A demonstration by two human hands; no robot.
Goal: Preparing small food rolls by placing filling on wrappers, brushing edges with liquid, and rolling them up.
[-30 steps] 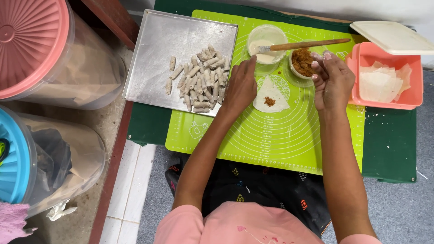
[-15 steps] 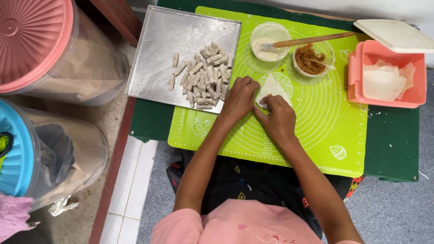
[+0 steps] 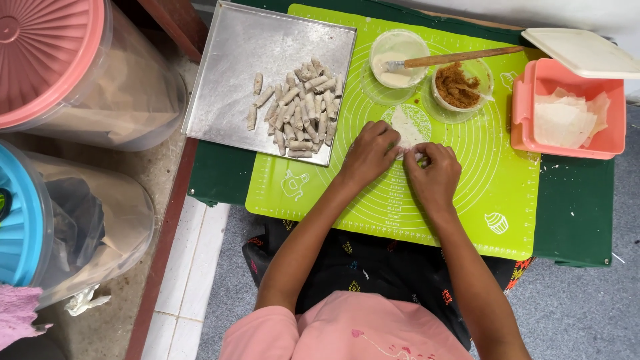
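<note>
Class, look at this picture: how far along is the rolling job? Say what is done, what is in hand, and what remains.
Done: a pile of small rolls lies on the metal tray. In hand: the left hand and right hand are folding one wrapper on the green mat. Left: filling remains in its bowl, and unused wrappers lie in the pink box.
</note>
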